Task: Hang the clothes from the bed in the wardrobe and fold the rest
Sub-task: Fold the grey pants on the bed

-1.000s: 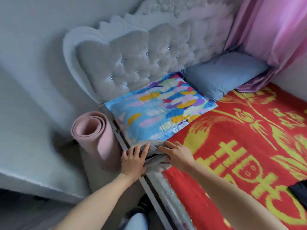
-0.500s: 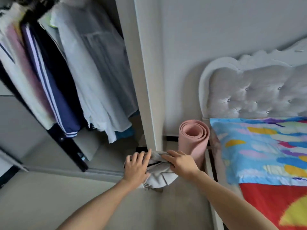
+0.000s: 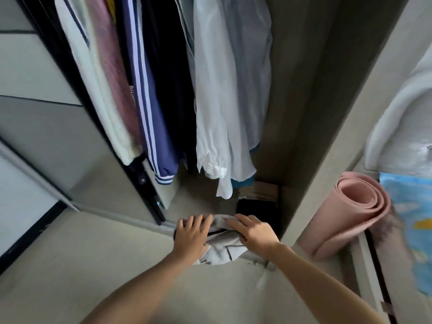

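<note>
View swung left onto open beige wardrobe [image 3: 304, 90]; left hand [image 3: 190, 239], right hand [image 3: 254, 235] clamp folded grey garment [image 3: 222, 250] above pale floor [image 3: 93, 265] at its threshold, fingers spread. I see white shirt [image 3: 229, 101], navy striped jacket [image 3: 154, 136] hanging inside.

Left hand [image 3: 190, 239] and right hand [image 3: 255, 233] holding folded grey garment [image 3: 222, 250], wardrobe [image 3: 304, 90] of hanging clothes [image 3: 224, 90] beyond; rolled pink mat [image 3: 355, 213]
</note>
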Motion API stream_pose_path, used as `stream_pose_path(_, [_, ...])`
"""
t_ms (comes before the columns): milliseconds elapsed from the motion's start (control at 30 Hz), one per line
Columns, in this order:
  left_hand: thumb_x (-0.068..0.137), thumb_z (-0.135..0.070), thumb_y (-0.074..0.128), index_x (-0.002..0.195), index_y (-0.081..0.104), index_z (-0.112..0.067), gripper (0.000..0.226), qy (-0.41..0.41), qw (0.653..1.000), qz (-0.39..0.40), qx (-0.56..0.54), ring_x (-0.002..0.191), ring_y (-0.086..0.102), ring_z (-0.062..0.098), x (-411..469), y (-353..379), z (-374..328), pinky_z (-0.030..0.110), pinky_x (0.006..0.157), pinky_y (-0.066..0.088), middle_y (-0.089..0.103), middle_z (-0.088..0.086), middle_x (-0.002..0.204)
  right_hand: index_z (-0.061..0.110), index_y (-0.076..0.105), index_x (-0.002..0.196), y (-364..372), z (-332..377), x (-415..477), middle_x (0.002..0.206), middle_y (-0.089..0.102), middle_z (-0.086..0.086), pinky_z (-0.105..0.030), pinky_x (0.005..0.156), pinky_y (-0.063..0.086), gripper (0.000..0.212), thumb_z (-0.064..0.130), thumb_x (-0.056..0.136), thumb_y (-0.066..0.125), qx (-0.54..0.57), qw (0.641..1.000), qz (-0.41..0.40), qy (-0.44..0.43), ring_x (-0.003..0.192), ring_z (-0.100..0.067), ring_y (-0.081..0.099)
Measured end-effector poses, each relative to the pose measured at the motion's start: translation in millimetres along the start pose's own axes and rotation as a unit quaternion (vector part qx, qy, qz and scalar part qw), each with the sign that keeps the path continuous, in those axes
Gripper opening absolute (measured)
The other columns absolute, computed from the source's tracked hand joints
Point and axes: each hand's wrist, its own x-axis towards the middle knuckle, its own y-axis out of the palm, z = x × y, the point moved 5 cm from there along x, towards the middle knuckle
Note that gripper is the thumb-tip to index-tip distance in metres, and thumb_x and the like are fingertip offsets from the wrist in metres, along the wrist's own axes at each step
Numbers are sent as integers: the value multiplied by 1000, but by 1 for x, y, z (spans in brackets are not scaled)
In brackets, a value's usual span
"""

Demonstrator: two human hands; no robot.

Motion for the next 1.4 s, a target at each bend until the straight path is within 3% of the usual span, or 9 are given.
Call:
stream_pose_path(100, [17, -44, 88, 109, 46, -19, 104, 3, 1000, 21, -6, 69, 59, 23, 14, 20, 27, 37, 58, 47, 62, 2, 82, 24, 72, 107, 25, 2, 27, 95, 70, 4, -18, 37, 45, 67, 20, 42, 87, 16, 998, 50, 31, 65, -17, 65])
stream_pose_path(267, [16, -39, 88, 106, 46, -17, 102, 19, 999, 44, -14, 67, 58, 24, 52, 65, 56, 35, 57, 47, 61, 2, 82, 21, 32, 146, 91, -25, 66, 141, 44, -1, -38, 78, 52, 66, 12, 83, 50, 69, 989, 105, 81, 116, -28, 49])
stream_pose_path(567, [15, -43, 91, 103, 62, -17, 96, 83, 996, 35, 26, 67, 61, 23, 159, 212, 95, 34, 57, 49, 66, 3, 84, 17, 36, 144, 246, -94, 145, 135, 49, -7, -38, 75, 53, 63, 13, 83, 50, 73, 986, 111, 101, 112, -31, 53])
stream_pose_path(700, [62, -32, 62, 93, 76, -18, 36, 103, 985, -91, 106, 73, 66, 25, 244, 287, 119, 36, 63, 53, 72, 4, 90, 17, 40, 142, 319, -147, 205, 133, 50, -9, -31, 69, 54, 67, 21, 80, 65, -32, 997, 22, 69, 105, -25, 60])
stream_pose_path(800, [78, -21, 41, 94, 76, -17, 39, 95, 980, -136, 109, 76, 69, 28, 286, 359, 125, 42, 64, 53, 72, 9, 91, 14, 65, 120, 379, -179, 223, 102, 69, -11, -25, 48, 52, 76, 17, 48, 89, -86, 993, -12, 74, 82, -28, 68])
stream_pose_path(867, [86, -13, 38, 97, 76, -19, 39, 99, 978, -150, 102, 77, 70, 27, 302, 428, 121, 43, 63, 54, 72, 10, 92, 12, 46, 138, 448, -202, 227, 129, 54, -21, -30, 76, 54, 78, 17, 67, 78, -104, 990, 13, 93, 112, -34, 58])
stream_pose_path(933, [78, -11, 47, 113, 68, -25, 43, 102, 988, -88, 77, 89, 69, 27, 310, 483, 116, 48, 70, 55, 69, 15, 106, 22, 7, 151, 518, -226, 220, 155, 15, -12, -36, 105, 34, 72, 18, 92, 48, -83, 979, 116, 145, 139, -30, 25])
stream_pose_path(1067, [90, -26, 53, 150, 8, -26, 76, 60, 983, 170, 36, 142, 15, 25, 298, 590, 125, 49, 111, 17, 12, 10, 156, 28, 2, 150, 599, -234, 190, 156, 6, -3, -38, 106, 34, 77, 23, 92, 51, 17, 947, 244, 207, 138, -26, 25])
stream_pose_path(1400, [85, -34, 57, 145, 30, -22, 67, 94, 986, 139, 23, 129, 38, 23, 237, 467, 111, 39, 99, 34, 34, 15, 145, 29, 20, 147, 482, -194, 180, 143, 31, -7, -36, 98, 39, 62, 24, 91, 45, 62, 934, 224, 270, 127, -30, 37])
